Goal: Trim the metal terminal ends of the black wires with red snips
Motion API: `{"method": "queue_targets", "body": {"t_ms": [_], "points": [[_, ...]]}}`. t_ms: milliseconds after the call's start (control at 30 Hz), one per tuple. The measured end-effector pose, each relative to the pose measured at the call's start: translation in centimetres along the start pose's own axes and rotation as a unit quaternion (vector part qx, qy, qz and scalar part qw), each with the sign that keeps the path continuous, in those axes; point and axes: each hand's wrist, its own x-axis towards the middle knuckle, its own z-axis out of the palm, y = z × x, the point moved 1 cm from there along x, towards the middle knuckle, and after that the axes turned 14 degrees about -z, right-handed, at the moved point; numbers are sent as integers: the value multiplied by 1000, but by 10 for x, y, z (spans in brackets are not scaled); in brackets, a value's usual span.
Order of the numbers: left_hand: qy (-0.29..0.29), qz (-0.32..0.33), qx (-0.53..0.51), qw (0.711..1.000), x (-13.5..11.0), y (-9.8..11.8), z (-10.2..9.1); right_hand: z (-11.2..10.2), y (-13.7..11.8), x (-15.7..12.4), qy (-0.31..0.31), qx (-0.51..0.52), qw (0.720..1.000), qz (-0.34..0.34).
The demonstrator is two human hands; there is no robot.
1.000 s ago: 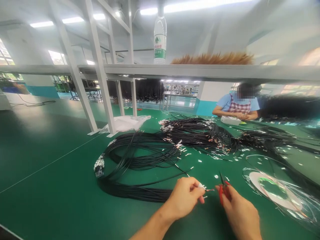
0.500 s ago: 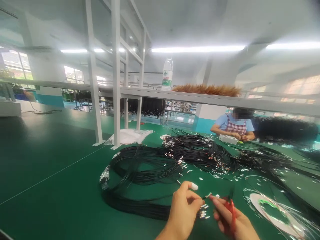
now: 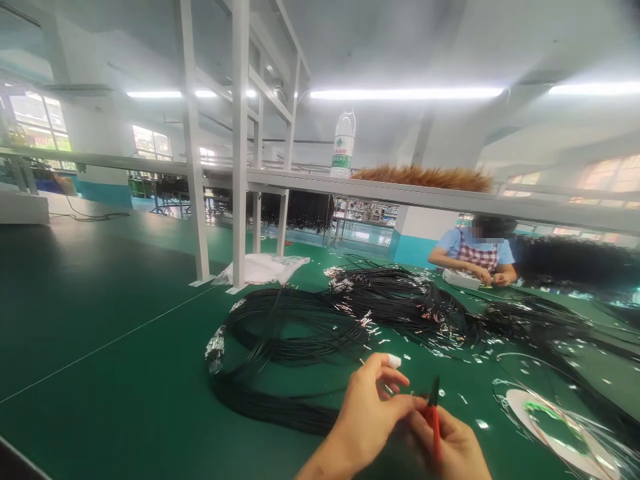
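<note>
At five o'clock, the left hand (image 3: 370, 407) and right hand (image 3: 453, 437) meet beside red-handled cutters (image 3: 436, 427).
Right fingers clamp the cutters, blades upward; the left thumb touches them, the index finger, in a white cover (image 3: 395, 361), apart; any pinch is hidden. About the hands, on the green desk (image 3: 125, 373): black cables (image 3: 273, 411) at nine, cable heap (image 3: 395, 300) at twelve, white ring (image 3: 517, 407) at three.

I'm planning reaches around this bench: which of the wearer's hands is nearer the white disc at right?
Right. The right hand is left of the white disc, not touching it; the left hand is farther left.
</note>
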Motion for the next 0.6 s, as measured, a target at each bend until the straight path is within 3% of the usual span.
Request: {"method": "queue_targets", "body": {"t_ms": [233,433,533,600], "points": [[29,20,-33,999,6,-10,8,4,-5,0,7,-33,999,11],[26,-26,-106,994,11,-20,12,3,1,1,8,-51,998,38],[0,-65,-184,981,10,-22,16,-10,8,3,-29,-107,994,-1],[-13,-85,-213,973,9,-22,19,-28,13,5,-63,-215,974,-45]]}}
